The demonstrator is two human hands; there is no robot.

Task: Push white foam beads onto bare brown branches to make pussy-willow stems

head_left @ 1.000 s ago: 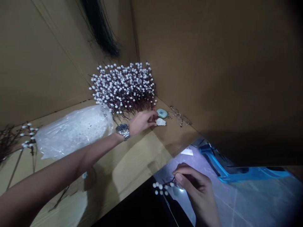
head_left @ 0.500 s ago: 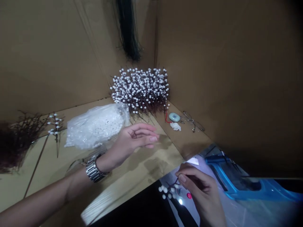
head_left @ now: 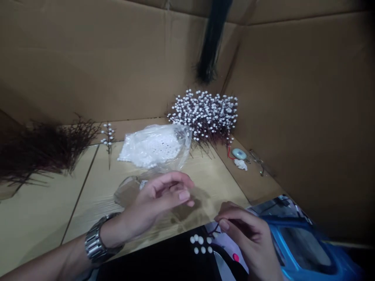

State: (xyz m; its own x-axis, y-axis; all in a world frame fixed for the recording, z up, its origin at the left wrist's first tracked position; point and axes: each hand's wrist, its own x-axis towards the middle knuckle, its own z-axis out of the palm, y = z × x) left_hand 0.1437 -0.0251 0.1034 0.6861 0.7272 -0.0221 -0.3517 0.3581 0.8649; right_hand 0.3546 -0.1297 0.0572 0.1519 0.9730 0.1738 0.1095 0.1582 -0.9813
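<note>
My left hand point(head_left: 164, 199), with a metal watch on its wrist, hovers over the wooden board. Its fingers are curved and apart, and nothing shows between them. At the lower right my right hand point(head_left: 246, 234) pinches the dark stem of a small sprig with white berries point(head_left: 200, 240), which hangs to the left of the fingers over dark cloth. Beyond my left hand lies a clear plastic bag of white beads point(head_left: 152, 150). A dense bunch of white-berried stems point(head_left: 205, 113) rests behind the bag, near the corner.
Dark bare twigs point(head_left: 43, 148) are heaped at the left, beside a single berried sprig point(head_left: 108, 136). A pale green oval item point(head_left: 239, 153), crumpled white tissue and glasses lie right. A blue plastic object point(head_left: 304, 246) is lower right. Dark strands point(head_left: 212, 43) hang above.
The view has swung left, so the bag and stems appear farther right. My left hand has drawn back from the bag, down toward my right hand. My right hand still holds the sprig.
</note>
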